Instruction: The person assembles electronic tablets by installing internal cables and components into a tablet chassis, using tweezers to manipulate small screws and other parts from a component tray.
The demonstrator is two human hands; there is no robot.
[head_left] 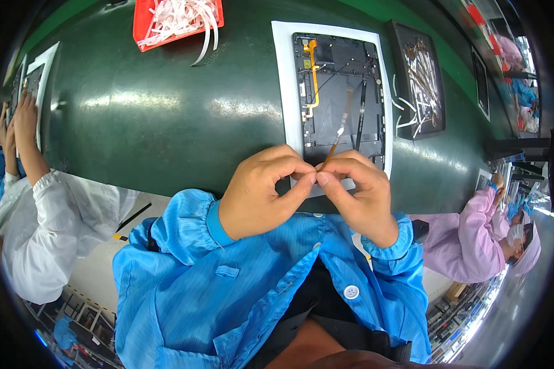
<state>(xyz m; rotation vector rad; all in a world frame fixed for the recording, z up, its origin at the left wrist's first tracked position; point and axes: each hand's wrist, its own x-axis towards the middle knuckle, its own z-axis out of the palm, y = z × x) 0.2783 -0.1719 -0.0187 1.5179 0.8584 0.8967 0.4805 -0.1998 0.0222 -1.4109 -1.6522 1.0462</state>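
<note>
In front of me both hands meet, fingertip to fingertip, over the near edge of an opened black tablet point(340, 111). A thin brown-and-white strip point(341, 131) rises from the pinched fingers and leans away over the tablet, its far part blurred. My right hand point(364, 192) is closed on the strip's near end. Thumb and forefinger of my left hand point(263, 187) pinch at the same end, whose tip the fingers hide. An orange flex cable point(314, 80) runs down the tablet's left side. Beneath the tablet lies a white mat point(283, 67).
A black tray point(439, 104) of brown-and-white strips sits right of the mat, with some hanging over its side. At the far left, a red bin point(144, 24) holds pale strip scraps. Co-workers sit along the green table point(184, 123), a white sleeve point(49, 227) left, a pink sleeve point(468, 240) right.
</note>
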